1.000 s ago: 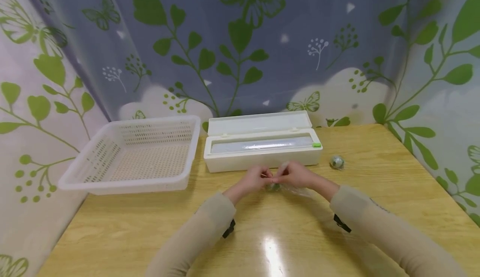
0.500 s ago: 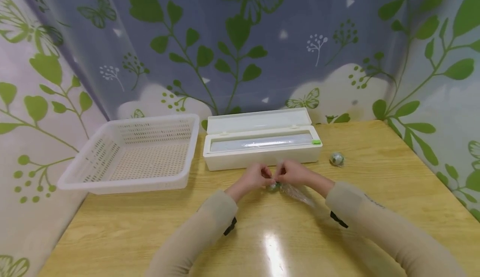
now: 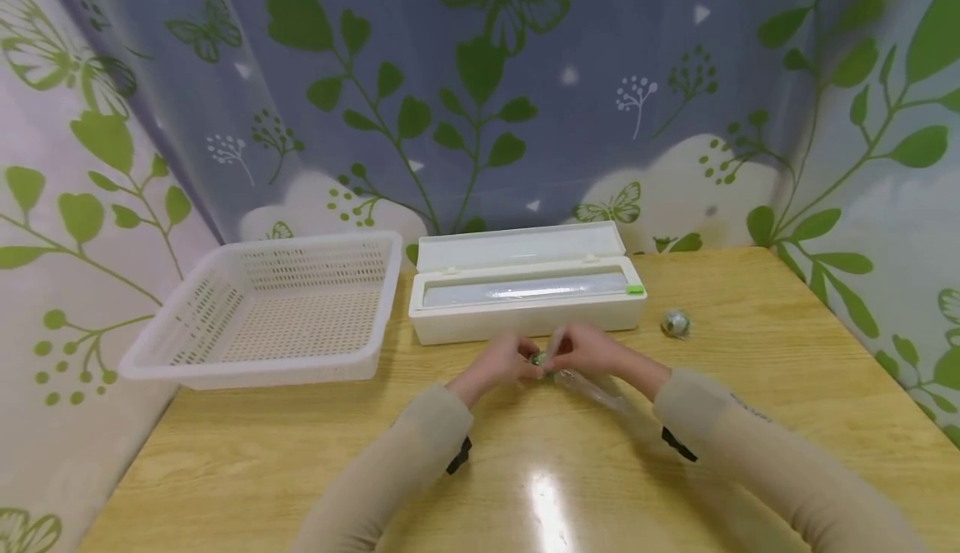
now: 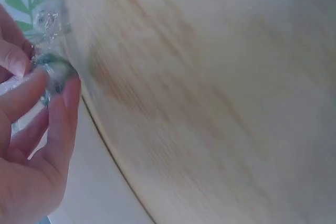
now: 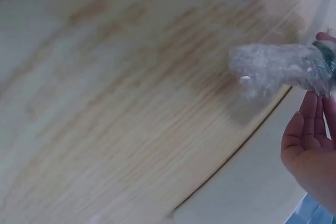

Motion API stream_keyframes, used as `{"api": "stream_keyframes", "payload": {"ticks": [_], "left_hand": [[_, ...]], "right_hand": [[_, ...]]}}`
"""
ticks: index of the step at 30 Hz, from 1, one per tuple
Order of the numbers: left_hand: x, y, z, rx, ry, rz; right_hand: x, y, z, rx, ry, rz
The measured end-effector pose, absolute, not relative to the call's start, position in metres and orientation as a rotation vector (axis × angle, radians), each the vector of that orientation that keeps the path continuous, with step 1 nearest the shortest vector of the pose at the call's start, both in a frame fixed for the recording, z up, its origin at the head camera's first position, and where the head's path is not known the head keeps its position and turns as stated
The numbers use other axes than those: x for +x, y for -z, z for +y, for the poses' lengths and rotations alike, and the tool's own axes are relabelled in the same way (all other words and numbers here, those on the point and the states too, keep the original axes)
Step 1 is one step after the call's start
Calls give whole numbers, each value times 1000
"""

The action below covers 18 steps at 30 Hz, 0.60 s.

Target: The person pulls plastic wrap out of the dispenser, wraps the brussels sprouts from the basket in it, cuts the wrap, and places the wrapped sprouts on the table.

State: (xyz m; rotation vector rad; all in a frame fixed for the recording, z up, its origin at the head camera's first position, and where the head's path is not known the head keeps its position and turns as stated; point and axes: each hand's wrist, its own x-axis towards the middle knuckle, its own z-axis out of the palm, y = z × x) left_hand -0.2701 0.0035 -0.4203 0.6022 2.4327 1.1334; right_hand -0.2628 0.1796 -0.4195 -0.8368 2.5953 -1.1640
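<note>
Between the hands, just in front of the cling film dispenser (image 3: 525,321), is a small round green-and-white thing (image 3: 538,358) with clear film about it. My left hand (image 3: 502,361) pinches this thing between thumb and fingertips; the left wrist view shows the left hand (image 4: 39,135) with the round thing (image 4: 59,73) at its fingertips. With bent fingers my right hand (image 3: 591,348) pinches the film right beside it. A bunched tail of cling film (image 5: 273,69) sticks out from the round thing in the right wrist view. Its exact kind is blurred.
A film-wrapped greenish ball (image 3: 676,324) lies on the wooden table (image 3: 750,353) at right. The dispenser's lid (image 3: 521,245) stands raised, with a film roll (image 3: 525,288) inside. A white slotted plastic basket (image 3: 247,370) stands at left. Patterned curtains (image 3: 570,120) enclose the back and sides.
The fingers have shifted slightly at the round thing, which shows more between them now. The film's tail has gathered into a narrower strip under the right hand.
</note>
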Motion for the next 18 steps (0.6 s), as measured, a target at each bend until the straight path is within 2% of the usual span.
{"api": "stream_keyframes", "payload": {"ticks": [5, 13, 18], "left_hand": [[-272, 422, 3, 635, -1116, 2492], [-272, 423, 3, 629, -1146, 2476], [-272, 422, 4, 608, -1107, 2547]], "right_hand": [[-266, 423, 178, -891, 1176, 2610], [-263, 421, 177, -750, 1196, 2621], [-264, 422, 179, -811, 1157, 2624]]}}
